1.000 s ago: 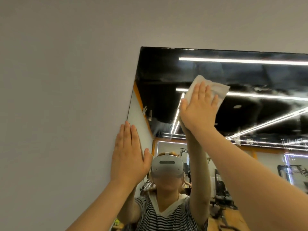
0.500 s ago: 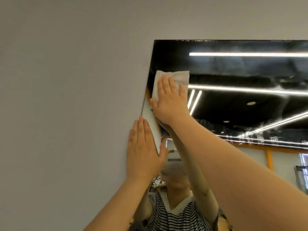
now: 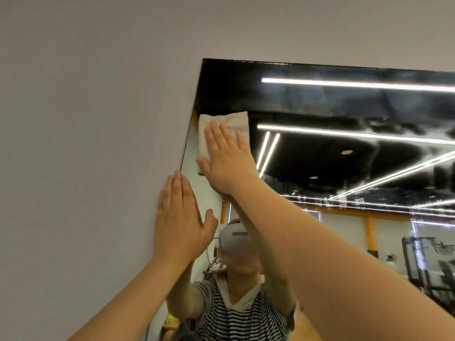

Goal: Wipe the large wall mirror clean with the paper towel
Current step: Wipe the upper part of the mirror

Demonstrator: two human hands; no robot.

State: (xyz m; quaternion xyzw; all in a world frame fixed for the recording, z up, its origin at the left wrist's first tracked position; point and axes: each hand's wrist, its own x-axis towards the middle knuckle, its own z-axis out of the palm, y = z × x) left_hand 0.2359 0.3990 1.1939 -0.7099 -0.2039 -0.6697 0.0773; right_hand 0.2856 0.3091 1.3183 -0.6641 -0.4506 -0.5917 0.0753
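A folded white paper towel (image 3: 222, 130) is pressed flat against the large frameless wall mirror (image 3: 344, 148), close to its upper left corner and just beside its left edge. The towel is held there by the right hand (image 3: 227, 161), whose fingers (image 3: 230, 139) are straight and slightly fanned over the lower part of the sheet, with the thumb stretched out to the left at the towel's bottom corner; nothing is curled around the paper. The left hand (image 3: 181, 220) is laid flat across the mirror's left edge, lower down, its fingers (image 3: 178, 190) straight and held together against the plain grey painted wall (image 3: 93, 143), the thumb spread out to the right over the glass. Both bare forearms are raised from the bottom of the view. In the glass, bright ceiling light strips against a dark ceiling are reflected, along with streaky, smeared patches across the middle of the mirror. Lower in the reflection, a person in a black-and-white striped top and a white headset (image 3: 234, 238) is seen, and dark gym equipment (image 3: 428, 264) appears at the right.
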